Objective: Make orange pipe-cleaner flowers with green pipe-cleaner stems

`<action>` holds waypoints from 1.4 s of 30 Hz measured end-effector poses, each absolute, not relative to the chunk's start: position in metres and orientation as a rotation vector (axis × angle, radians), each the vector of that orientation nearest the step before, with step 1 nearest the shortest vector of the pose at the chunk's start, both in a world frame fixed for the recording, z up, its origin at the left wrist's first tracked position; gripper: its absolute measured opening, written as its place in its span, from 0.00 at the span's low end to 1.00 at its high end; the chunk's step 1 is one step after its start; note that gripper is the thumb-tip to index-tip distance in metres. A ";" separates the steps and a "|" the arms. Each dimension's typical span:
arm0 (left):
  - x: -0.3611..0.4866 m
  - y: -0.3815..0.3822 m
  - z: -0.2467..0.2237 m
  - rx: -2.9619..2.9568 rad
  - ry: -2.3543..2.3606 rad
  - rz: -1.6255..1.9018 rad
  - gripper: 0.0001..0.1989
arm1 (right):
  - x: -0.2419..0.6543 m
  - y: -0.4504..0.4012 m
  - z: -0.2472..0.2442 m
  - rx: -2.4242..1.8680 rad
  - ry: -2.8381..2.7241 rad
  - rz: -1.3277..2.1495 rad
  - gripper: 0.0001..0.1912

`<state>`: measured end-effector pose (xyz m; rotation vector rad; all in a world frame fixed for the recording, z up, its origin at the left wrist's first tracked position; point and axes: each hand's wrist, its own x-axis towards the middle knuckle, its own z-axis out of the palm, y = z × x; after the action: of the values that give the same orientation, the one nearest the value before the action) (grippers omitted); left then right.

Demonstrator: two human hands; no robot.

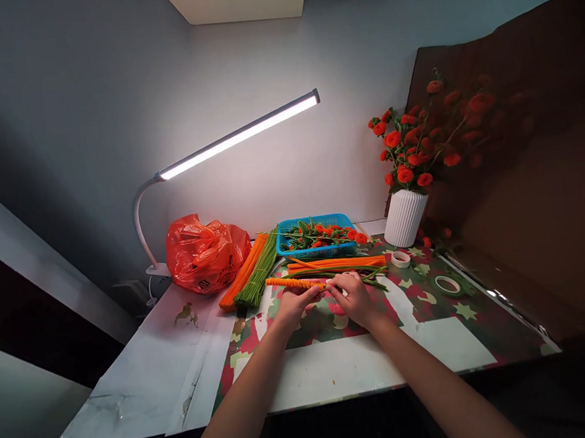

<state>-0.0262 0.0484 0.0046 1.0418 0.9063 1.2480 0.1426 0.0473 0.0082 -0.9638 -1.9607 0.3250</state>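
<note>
Orange coil (283,282) pinched between two hands above the worktop (147,362)

At the far left, a lit lamp (239,137) arches over a red plastic bag (205,255). Just right of the bag, an orange bundle (246,269) lies slanting beside a green bundle (260,274). Next comes the coil, roughly level, its left end jutting past the left hand (293,306), whose thumb and fingers pinch it. Behind, a blue basket (289,253) holds stems with orange-red flowers, and straight orange strips (365,262) lie in front of it. The right hand (352,299) has its fingers drawn together, pinching the coil's right end. Farther right, a pale tape roll (400,260) lies near a ribbed white vase (405,219) of orange-red blooms (404,174); a green-edged roll (448,286) lies rightmost.
</note>
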 end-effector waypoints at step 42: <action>-0.029 0.052 0.013 0.838 0.827 1.400 0.22 | 0.140 0.044 0.011 -1.009 -1.902 0.392 0.09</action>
<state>-0.0295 0.0517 0.0127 0.8375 0.8274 1.4004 0.1396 0.0439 0.0106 -1.0092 -1.9023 0.3923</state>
